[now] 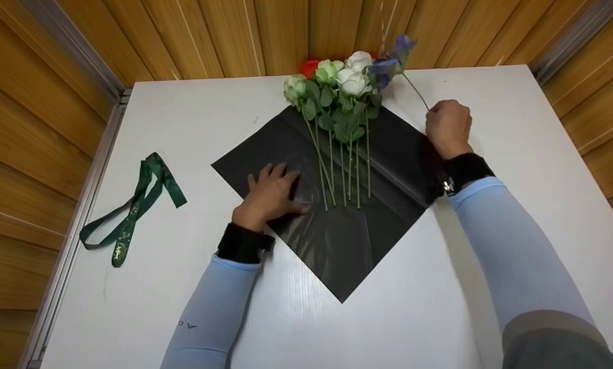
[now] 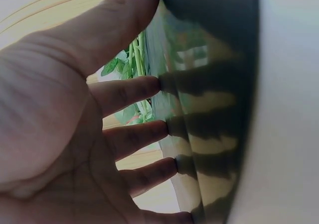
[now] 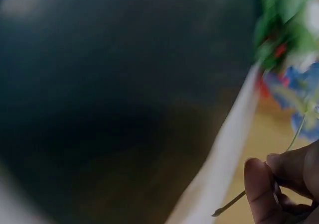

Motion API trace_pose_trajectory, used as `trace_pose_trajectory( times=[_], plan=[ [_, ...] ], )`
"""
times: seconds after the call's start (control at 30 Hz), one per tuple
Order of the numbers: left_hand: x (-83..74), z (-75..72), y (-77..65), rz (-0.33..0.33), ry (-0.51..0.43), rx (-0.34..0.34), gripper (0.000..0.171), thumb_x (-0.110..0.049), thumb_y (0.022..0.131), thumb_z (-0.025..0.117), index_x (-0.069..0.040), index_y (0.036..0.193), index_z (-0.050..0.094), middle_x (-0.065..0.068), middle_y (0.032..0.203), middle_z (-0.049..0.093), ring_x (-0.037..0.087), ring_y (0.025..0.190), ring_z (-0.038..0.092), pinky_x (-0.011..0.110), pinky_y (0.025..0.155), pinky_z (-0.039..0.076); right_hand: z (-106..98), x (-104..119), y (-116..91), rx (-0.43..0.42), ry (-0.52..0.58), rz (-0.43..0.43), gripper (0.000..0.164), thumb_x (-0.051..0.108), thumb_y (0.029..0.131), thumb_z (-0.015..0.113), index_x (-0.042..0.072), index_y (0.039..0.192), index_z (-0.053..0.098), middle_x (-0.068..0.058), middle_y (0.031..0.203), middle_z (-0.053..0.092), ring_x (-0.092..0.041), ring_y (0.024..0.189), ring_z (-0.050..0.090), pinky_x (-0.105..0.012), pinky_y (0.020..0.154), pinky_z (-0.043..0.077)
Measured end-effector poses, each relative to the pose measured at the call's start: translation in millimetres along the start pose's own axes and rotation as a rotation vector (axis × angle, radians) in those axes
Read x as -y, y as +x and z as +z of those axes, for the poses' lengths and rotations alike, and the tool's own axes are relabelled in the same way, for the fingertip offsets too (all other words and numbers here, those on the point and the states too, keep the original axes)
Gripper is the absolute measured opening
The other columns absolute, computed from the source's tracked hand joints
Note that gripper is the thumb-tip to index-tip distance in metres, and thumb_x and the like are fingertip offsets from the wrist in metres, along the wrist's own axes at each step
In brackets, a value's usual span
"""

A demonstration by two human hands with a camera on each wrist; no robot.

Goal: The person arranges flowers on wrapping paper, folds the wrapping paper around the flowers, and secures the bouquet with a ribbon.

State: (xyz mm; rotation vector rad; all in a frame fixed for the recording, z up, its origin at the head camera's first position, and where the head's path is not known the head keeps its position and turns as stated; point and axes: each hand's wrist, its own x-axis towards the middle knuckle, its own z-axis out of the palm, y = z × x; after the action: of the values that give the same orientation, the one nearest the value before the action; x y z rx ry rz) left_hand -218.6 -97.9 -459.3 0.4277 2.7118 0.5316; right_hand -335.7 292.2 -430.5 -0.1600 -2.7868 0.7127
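Black wrapping paper (image 1: 388,225) lies on the table as a diamond, with a bunch of white roses (image 1: 355,82) and green roses (image 1: 295,88) on it, stems toward its lower part. My left hand (image 1: 270,195) rests spread on the paper's left side; in the left wrist view its straight fingertips touch the glossy sheet. My right hand (image 1: 448,125), over the paper's right corner, pinches the thin stem of a blue-purple flower (image 1: 388,64) between thumb and forefinger. That flower leans beside the white roses. In the right wrist view the stem's end (image 3: 227,206) pokes out below the fingers.
A dark green ribbon (image 1: 140,205) with gold print lies looped on the white table (image 1: 183,118) at the left. Red flowers (image 1: 310,67) show behind the roses. Wood-patterned panels (image 1: 280,36) stand along the table's back and sides.
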Motion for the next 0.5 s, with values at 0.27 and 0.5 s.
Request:
trace_pose_trajectory(
  times=[0.27, 0.5],
  plan=[
    [2.5, 0.2, -1.4, -0.004, -0.008, -0.008, 0.094, -0.053, 0.088, 0.083, -0.019, 0.164, 0.041, 0.015, 0.174, 0.025, 0.046, 0.161, 0.014, 0.079, 0.121, 0.012, 38.3, 98.1, -9.6, 0.038, 0.229, -0.049, 0.026, 0.011, 0.102, 0.059, -0.002, 0.108, 0.080, -0.022, 0.110, 0.077, -0.040, 0.100, 0.072, -0.050, 0.094, 0.055],
    [-0.3, -0.5, -1.5, -0.002, 0.003, -0.011, 0.094, -0.053, 0.087, 0.084, -0.019, 0.164, 0.041, 0.016, 0.173, 0.026, 0.046, 0.161, 0.015, 0.079, 0.120, 0.013, 75.6, 136.0, -36.0, 0.187, 0.265, -0.032, 0.034, 0.014, 0.106, 0.059, 0.003, 0.138, 0.064, -0.013, 0.084, 0.071, -0.020, 0.062, 0.061, -0.035, 0.066, 0.048]
  ],
)
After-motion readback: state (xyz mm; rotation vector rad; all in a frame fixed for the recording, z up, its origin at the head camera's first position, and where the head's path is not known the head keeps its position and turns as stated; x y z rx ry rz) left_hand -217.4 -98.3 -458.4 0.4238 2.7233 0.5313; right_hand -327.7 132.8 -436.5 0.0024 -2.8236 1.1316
